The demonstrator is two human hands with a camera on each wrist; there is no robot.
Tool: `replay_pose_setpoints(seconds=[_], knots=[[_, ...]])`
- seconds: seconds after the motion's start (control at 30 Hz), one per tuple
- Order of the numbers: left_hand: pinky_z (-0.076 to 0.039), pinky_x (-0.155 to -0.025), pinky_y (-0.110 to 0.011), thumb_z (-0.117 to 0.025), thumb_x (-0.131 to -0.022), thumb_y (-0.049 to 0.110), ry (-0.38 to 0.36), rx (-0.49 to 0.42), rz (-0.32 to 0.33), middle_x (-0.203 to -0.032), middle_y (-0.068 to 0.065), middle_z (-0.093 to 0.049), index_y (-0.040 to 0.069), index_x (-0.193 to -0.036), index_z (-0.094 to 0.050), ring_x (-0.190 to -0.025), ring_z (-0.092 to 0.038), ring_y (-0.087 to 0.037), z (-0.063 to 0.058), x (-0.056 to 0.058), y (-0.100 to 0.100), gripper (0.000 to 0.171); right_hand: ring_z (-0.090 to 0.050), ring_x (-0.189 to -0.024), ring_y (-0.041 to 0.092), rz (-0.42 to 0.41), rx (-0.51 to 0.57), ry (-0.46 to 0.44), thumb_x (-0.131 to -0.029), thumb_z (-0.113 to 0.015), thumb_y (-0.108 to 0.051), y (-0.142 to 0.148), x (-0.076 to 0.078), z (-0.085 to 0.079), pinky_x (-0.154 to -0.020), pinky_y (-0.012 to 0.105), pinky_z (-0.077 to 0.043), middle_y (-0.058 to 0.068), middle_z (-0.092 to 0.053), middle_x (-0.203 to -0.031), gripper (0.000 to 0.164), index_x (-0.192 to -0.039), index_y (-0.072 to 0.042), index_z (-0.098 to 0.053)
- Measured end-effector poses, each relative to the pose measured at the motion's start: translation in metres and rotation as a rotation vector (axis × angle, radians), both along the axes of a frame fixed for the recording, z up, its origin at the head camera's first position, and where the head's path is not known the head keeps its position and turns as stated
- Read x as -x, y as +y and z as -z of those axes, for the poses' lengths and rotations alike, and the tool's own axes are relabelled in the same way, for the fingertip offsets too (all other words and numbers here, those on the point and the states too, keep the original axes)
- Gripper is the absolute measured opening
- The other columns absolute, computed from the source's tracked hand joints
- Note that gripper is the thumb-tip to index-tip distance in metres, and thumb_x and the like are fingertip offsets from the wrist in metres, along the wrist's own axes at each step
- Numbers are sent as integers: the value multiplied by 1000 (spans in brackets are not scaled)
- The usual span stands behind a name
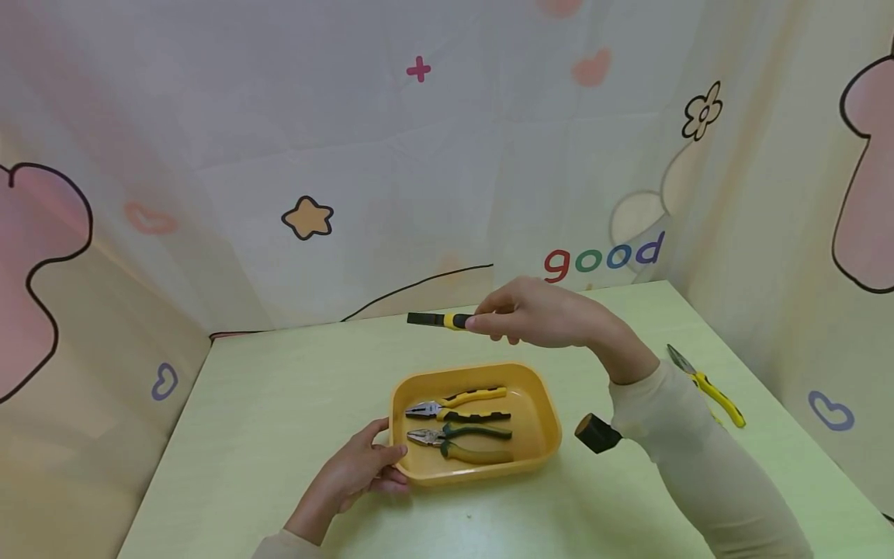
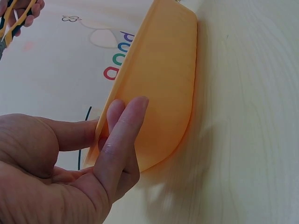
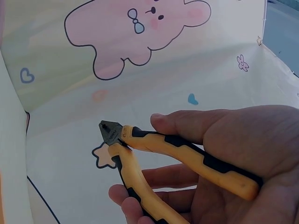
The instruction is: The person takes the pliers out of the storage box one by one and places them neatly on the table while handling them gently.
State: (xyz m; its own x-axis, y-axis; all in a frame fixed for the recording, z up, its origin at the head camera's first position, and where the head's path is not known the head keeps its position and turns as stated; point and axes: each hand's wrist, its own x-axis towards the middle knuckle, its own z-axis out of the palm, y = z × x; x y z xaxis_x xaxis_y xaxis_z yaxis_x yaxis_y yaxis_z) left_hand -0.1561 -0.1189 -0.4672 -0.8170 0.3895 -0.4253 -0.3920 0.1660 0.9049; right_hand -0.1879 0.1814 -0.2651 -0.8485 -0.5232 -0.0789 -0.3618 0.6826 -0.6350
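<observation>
- Gripping dark-headed pliers (image 1: 448, 320), yellow handles inlaid black and parted, in the right hand (image 1: 541, 312), held aloft above the tabletop (image 1: 279, 388).
- Pinching the left rim of a yellow tray (image 1: 534, 419) with the left hand (image 1: 359, 466).
- Facing yellow-black pliers (image 1: 457, 416) and green-yellow pliers (image 1: 464, 452) inside the tray.
- Having bare room from tray to back edge, more leftward; yellow-handled pliers (image 1: 718, 398) near the right edge.

Yellow-and-black pliers (image 3: 161, 143), handles apart, aloft, higher than the rounded yellow tray (image 1: 534, 415)
</observation>
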Motion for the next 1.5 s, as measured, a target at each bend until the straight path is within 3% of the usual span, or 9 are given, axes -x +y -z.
replay_pose_setpoints(seconds=[0.63,0.9,1.1,1.33,1.5], knots=[[-66,-70,-35,-58,-105,6,9,8,12,-102,-24,-66,-2,-160,-18,-73,-73,-22,0,0,-1,69,-64,-84,25,15,41,29,-104,-64,-31,0,-2,-10,-69,35,-56,4,-68,-94,26,-115,-10,-76],[-66,-71,-36,-58,-105,6,5,12,8,-103,-23,-65,-1,-160,-19,-73,-72,-21,0,0,-1,68,-54,-76,20,10,64,75,-101,-69,-31,2,-2,-4,-61,31,-42,2,-67,-93,28,-118,-9,-76],[-66,-70,-36,-57,-106,6,3,12,7,-102,-23,-65,-1,-160,-19,-72,-72,-20,0,-1,-1,67,-59,-85,23,16,74,98,-100,-71,-29,2,-3,-3,-68,34,-49,3,-71,-101,30,-121,-7,-75],[-66,-69,-37,-57,-106,6,15,7,8,-100,-23,-64,-3,-160,-18,-71,-71,-20,1,-1,-2,68,-67,-98,22,48,56,112,-98,-74,-31,1,-5,-1,-89,41,-60,7,-73,-117,43,-129,-2,-70],[-66,-69,-36,-58,-106,6,12,4,9,-101,-23,-65,-2,-160,-18,-71,-71,-20,3,0,-1,68,-67,-97,21,73,45,155,-96,-76,-31,0,-8,1,-89,41,-61,7,-73,-118,44,-129,-3,-70]])
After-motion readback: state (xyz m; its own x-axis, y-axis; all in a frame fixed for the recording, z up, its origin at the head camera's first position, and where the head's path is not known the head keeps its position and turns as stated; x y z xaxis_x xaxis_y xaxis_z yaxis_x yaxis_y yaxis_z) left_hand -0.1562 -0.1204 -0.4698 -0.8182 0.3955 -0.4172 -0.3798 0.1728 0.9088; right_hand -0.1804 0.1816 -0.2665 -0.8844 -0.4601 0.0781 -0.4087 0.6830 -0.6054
